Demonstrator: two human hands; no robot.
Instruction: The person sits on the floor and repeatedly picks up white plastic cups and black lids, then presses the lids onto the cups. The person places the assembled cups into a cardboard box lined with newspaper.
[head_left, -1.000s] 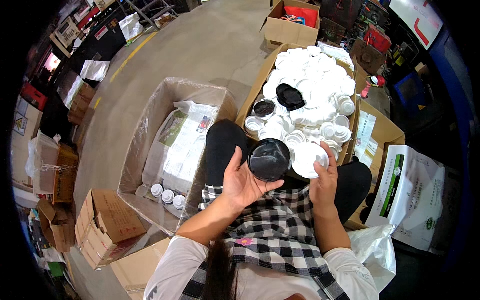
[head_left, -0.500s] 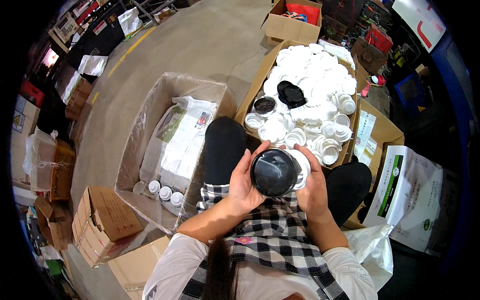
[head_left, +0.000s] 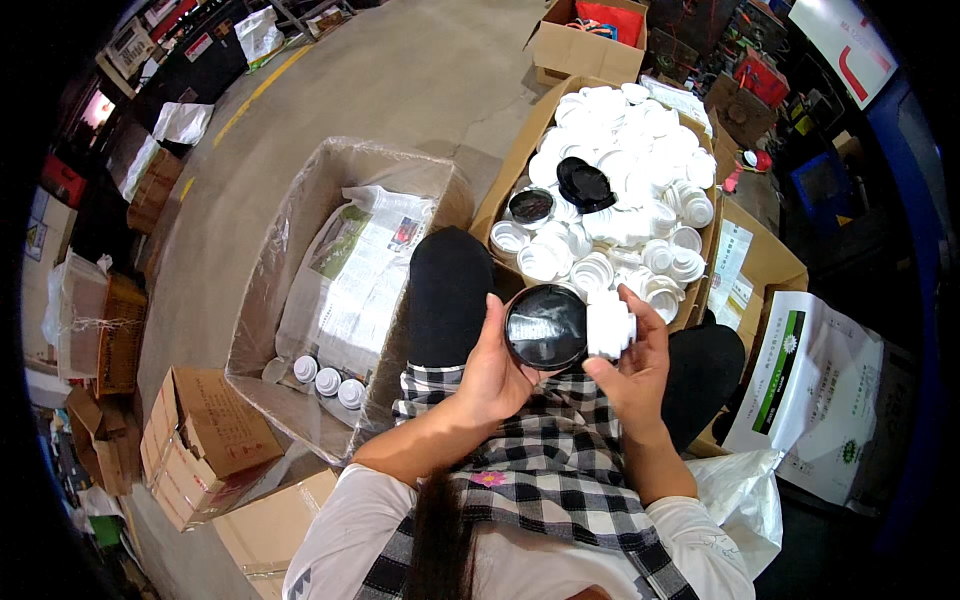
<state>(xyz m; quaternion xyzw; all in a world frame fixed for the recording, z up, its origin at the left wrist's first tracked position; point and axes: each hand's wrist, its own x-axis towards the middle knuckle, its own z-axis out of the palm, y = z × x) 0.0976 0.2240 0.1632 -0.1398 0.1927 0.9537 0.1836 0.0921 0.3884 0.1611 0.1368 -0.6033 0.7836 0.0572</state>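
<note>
My left hand (head_left: 492, 375) is closed round a shiny black round lid (head_left: 546, 327), its face turned up. In my right hand (head_left: 640, 372), thumb and fingers grip a white ridged plastic cap piece (head_left: 609, 325), tilted on its side. It sits right beside the black lid; whether the two touch I cannot tell. Just beyond my hands, an open carton (head_left: 510, 175) is heaped with white plastic caps (head_left: 625, 160). Two black pieces lie on that heap: a crumpled-looking one (head_left: 585, 185) and a round one (head_left: 531, 207).
To my left stands a carton lined with clear plastic (head_left: 262, 270). Newspaper (head_left: 365, 265) lies inside, with three white caps (head_left: 327, 381) in a row at its near end. A closed brown box (head_left: 215, 440) and a white printed box (head_left: 815, 385) flank me.
My right hand has moved slightly right and turned the white cap piece out from behind the black lid onto its side. The left hand still holds the lid.
</note>
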